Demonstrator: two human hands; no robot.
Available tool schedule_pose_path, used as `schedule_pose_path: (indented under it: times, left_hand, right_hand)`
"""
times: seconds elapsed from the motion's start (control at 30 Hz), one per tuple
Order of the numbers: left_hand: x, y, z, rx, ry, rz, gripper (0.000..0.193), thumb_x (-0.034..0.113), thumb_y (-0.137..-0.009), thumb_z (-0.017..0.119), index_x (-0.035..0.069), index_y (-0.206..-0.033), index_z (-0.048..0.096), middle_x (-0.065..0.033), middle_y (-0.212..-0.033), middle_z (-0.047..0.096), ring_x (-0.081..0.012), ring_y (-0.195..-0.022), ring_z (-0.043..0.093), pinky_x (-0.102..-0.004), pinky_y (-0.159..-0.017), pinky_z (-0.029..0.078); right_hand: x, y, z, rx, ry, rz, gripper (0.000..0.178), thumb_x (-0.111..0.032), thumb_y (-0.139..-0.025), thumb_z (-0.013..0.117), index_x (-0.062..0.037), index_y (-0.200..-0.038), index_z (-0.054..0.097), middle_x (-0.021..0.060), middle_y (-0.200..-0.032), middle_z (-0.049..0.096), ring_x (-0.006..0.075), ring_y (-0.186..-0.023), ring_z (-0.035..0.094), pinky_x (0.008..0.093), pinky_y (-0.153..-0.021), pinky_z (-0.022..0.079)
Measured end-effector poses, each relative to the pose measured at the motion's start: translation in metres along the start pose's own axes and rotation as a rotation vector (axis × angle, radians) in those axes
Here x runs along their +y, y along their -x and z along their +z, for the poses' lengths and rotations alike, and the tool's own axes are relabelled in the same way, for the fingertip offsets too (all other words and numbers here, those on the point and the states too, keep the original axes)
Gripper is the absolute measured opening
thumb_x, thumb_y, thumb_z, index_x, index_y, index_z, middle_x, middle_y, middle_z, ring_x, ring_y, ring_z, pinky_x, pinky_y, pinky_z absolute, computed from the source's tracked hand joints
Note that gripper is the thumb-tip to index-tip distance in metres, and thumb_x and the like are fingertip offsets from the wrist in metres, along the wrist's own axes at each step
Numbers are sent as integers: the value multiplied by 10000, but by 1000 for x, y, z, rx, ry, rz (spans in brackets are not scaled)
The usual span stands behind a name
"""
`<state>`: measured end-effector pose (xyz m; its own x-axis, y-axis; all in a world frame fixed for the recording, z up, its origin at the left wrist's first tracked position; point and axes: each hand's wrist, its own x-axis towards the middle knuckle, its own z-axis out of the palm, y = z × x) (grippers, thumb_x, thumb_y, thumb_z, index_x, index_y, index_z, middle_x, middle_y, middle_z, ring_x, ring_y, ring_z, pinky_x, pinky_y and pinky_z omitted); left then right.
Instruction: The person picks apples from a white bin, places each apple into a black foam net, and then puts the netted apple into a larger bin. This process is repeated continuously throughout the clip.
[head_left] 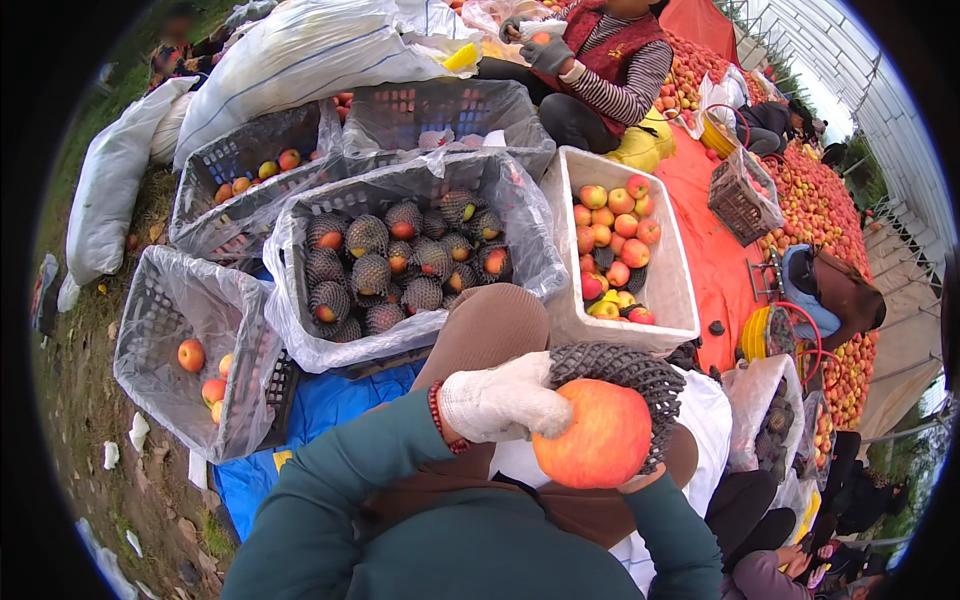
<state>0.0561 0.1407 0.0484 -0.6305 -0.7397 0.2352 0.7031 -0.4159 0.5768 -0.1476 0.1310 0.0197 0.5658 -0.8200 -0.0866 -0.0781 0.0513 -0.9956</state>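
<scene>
My left hand point(500, 397), in a white glove, is closed on a large red-orange apple point(597, 437), its thumb pressed against the fruit's left side. A black foam net sleeve point(625, 375) wraps over the far and right side of the apple, leaving the near face bare. My right hand point(646, 480) is at the right of the apple, behind the fruit and the net; only a bit near the wrist shows and its fingers are hidden. Just ahead of my knees, a plastic-lined crate point(300, 335) holds many apples in black nets.
A white crate point(680, 335) of bare apples stands right of the netted ones. At left, a lined crate point(150, 330) holds several apples. More crates and white sacks point(290, 70) lie beyond. A person point(625, 70) in a red vest sits across from me; apples are heaped point(815, 230) at right.
</scene>
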Motion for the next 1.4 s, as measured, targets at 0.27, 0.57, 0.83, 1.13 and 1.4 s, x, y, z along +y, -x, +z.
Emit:
schedule_pose_path:
  times: [0.27,0.57,0.83,1.13,1.4]
  left_hand:
    - [11,29,-18,388,-195,107,692,225,-690,731,-18,-1262,427,-98,-1219,511,-176,-1116,489,-320,-967,388]
    - [87,-53,-139,945,-1020,446,502,33,-704,587,20,-1201,518,-89,-1062,604,-139,-938,585,-255,-825,476]
    - [72,-52,-324,1034,-2121,-234,500,123,-683,635,156,-1174,544,-133,-1242,476,-322,-1110,500,-377,-934,427]
    - [19,-73,-358,751,-2381,-459,708,-37,-582,635,94,-1254,458,-190,-1352,365,-375,-1244,342,-419,-1038,324]
    - [23,-67,-346,726,-2085,-407,700,25,-645,640,49,-1300,395,-182,-1370,342,-361,-1263,352,-394,-1033,334]
  right_hand:
    - [-46,-33,0,297,-32,-208,153,55,-745,592,-26,-801,475,48,-825,547,68,-675,504,193,-599,437]
    - [-26,-95,-10,49,841,-556,122,-177,-772,650,-80,-801,582,51,-713,593,201,-616,614,314,-549,488]
    - [51,-19,-314,966,47,48,112,-129,-816,573,-23,-796,542,42,-667,575,94,-541,534,204,-521,431]
    - [246,-34,-491,884,434,769,350,-143,-758,596,42,-1054,577,108,-800,637,161,-637,605,276,-578,489]
    - [320,-111,-481,707,1163,889,461,-287,-730,591,-139,-1166,581,154,-1217,534,309,-1088,541,382,-924,431]
